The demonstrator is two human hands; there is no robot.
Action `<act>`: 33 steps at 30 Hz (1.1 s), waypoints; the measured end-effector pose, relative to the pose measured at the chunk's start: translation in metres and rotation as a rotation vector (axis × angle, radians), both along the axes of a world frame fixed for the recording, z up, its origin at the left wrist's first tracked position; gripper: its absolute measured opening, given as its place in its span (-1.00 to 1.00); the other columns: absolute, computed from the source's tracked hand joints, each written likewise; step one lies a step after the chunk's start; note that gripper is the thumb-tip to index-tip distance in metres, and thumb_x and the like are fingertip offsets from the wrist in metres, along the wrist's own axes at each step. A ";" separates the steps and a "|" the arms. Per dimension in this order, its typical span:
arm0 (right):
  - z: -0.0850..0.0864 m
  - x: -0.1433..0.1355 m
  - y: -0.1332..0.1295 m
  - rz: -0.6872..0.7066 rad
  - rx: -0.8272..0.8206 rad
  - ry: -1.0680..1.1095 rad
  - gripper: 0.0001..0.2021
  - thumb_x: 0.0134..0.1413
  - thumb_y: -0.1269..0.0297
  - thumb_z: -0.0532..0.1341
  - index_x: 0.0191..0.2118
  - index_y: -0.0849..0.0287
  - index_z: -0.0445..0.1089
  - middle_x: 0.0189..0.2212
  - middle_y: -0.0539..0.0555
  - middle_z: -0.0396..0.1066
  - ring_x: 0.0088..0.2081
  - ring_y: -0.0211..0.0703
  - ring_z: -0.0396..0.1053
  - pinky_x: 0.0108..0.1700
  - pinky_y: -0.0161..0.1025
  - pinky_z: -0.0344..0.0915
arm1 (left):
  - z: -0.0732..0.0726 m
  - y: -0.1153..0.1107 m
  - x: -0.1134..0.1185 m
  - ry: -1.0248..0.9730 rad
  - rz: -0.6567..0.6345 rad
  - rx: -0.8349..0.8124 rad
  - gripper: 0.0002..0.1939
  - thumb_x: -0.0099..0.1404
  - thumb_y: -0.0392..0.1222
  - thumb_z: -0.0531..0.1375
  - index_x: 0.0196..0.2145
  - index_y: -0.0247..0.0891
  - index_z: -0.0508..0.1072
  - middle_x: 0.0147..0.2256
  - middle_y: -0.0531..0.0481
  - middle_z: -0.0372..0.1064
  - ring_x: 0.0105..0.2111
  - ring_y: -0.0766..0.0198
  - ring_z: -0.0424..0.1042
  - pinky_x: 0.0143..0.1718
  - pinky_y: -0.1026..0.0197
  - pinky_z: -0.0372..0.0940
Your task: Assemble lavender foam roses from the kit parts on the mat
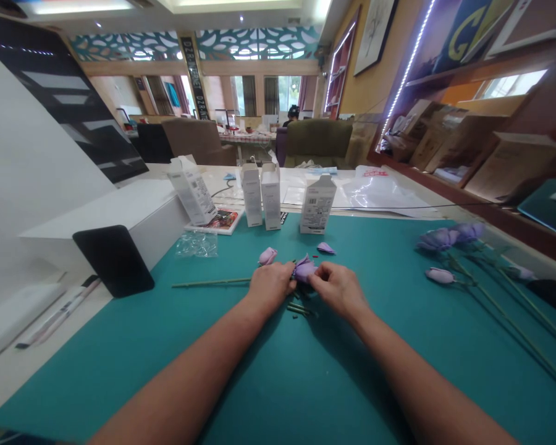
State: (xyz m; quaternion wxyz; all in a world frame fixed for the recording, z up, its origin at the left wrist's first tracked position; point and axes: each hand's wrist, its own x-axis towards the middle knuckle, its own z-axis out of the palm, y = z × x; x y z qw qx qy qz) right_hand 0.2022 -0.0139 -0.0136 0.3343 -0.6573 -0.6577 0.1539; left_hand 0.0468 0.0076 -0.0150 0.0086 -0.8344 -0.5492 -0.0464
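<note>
Between my hands is a purple artificial flower (304, 270), its bloom toward the right. My left hand (272, 285) is closed around the flower's base, and a long green stem (213, 283) sticks out to the left of that hand. The fingers of my right hand (338, 285) pinch the bloom's petals from the right side. A pale pink-purple bud (267, 256) shows just beyond my left knuckles. One loose purple petal (325, 248) lies on the green mat (389, 259) beyond my right hand. Several short green stem pieces (300, 308) lie below the flower.
Several white boxes (317, 207) stand along the mat's far edge. At left are a black tablet-like panel (113, 259), clear plastic pieces (197, 244) and pens (58, 315). More purple flowers (438, 239) with long stems lie at right. A person (293, 113) sits in the background.
</note>
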 end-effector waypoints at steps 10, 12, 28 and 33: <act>0.003 0.001 -0.001 -0.004 0.000 -0.027 -0.81 -0.10 0.26 0.12 -0.64 0.13 0.24 -0.67 -0.03 0.30 -0.55 -0.25 0.21 -0.48 -0.32 0.00 | 0.003 -0.002 0.002 0.007 0.018 -0.001 -0.76 0.30 -0.14 0.07 -0.12 -0.22 0.41 -0.20 -0.16 0.49 -0.22 0.05 0.47 -0.29 0.16 0.30; 0.003 0.000 -0.001 -0.002 -0.001 -0.029 -0.82 -0.10 0.27 0.12 -0.64 0.14 0.24 -0.66 -0.03 0.30 -0.55 -0.25 0.21 -0.47 -0.32 0.00 | 0.003 -0.002 0.002 0.009 0.020 0.002 -0.76 0.30 -0.15 0.07 -0.12 -0.21 0.42 -0.21 -0.16 0.49 -0.22 0.05 0.48 -0.29 0.16 0.30; 0.000 -0.001 0.001 0.012 0.010 -0.040 -0.83 -0.11 0.28 0.11 -0.64 0.14 0.26 -0.68 -0.03 0.29 -0.57 -0.26 0.18 -0.49 -0.31 -0.03 | 0.001 -0.004 0.004 0.016 0.026 0.019 -0.74 0.27 -0.14 0.09 -0.11 -0.21 0.43 -0.24 -0.17 0.50 -0.26 0.02 0.49 -0.34 0.14 0.31; -0.002 -0.003 0.001 0.024 0.038 -0.047 -0.82 -0.09 0.29 0.10 -0.64 0.14 0.26 -0.67 -0.02 0.30 -0.57 -0.27 0.17 -0.49 -0.31 -0.04 | 0.000 -0.005 0.005 0.014 0.016 0.010 -0.70 0.26 -0.13 0.11 -0.06 -0.18 0.41 -0.21 -0.15 0.49 -0.23 0.02 0.48 -0.31 0.13 0.31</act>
